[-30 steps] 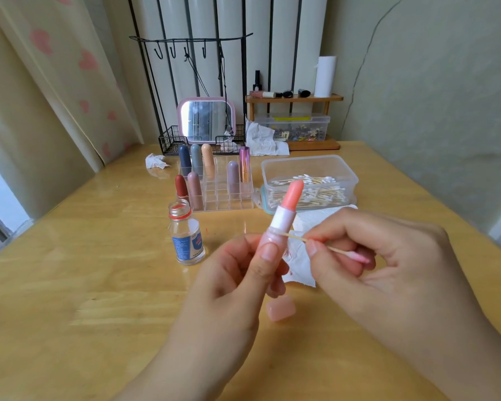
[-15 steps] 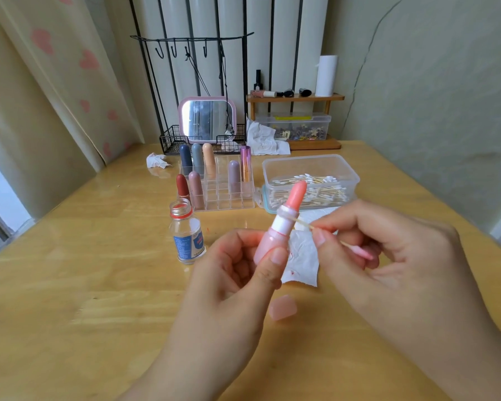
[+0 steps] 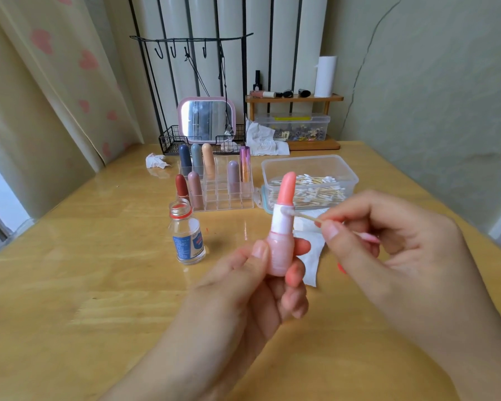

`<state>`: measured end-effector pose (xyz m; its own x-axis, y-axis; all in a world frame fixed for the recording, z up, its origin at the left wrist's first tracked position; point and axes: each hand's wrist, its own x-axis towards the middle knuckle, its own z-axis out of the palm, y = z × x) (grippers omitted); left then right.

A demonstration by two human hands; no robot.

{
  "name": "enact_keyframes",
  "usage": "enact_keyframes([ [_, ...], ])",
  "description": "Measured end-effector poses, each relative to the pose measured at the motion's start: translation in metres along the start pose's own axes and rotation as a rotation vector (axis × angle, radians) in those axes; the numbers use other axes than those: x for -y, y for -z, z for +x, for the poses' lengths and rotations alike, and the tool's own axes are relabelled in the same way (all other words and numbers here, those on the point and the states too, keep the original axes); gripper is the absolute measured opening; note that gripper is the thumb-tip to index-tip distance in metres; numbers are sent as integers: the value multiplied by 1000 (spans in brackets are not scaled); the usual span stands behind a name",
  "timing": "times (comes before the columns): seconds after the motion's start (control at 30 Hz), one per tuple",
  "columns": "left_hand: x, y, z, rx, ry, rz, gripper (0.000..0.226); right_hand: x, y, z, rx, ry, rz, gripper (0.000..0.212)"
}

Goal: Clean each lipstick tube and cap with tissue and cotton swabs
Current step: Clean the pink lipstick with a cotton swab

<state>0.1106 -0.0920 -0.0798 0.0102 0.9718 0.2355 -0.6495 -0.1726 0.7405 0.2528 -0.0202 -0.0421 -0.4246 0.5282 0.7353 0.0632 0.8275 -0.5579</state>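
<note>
Head view: over a wooden table point(image 3: 70, 285), hands grip a lipstick point(image 3: 282, 227) and pinch a swab point(image 3: 304, 216).

The left hand point(image 3: 252, 287) wraps the lower part of the lipstick tube point(image 3: 282, 227), hiding its base, and both forearms are cut off by the bottom edge. At three o'clock from the tube, the right hand point(image 3: 388, 241) covers most of the cotton swab point(image 3: 307, 217) and part of the tissue point(image 3: 311, 256) on the counter point(image 3: 84, 285). The print on the small bottle point(image 3: 188, 237) at nine o'clock is too small to read.
</note>
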Motion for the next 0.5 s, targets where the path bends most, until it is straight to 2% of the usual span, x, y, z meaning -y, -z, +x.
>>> enact_keyframes([
  [0.1, -3, 2, 2, 86, 78, -171, 37, -1, 0, -1, 47, 13, 17, 12],
  [0.23, -4, 3, 3, 117, 140, -250, 37, 0, -2, -2, 82, 29, -34, 15],
  [0.33, -2, 3, 2, 95, 126, -200, 35, 0, -1, -1, 80, 30, -66, 13],
  [0.4, -2, 3, 1, 97, 95, -132, 24, 0, -1, -1, 83, 38, -97, 13],
  [0.5, -4, 3, 1, 103, 83, -151, 13, 0, -1, -1, 85, 32, -91, 13],
])
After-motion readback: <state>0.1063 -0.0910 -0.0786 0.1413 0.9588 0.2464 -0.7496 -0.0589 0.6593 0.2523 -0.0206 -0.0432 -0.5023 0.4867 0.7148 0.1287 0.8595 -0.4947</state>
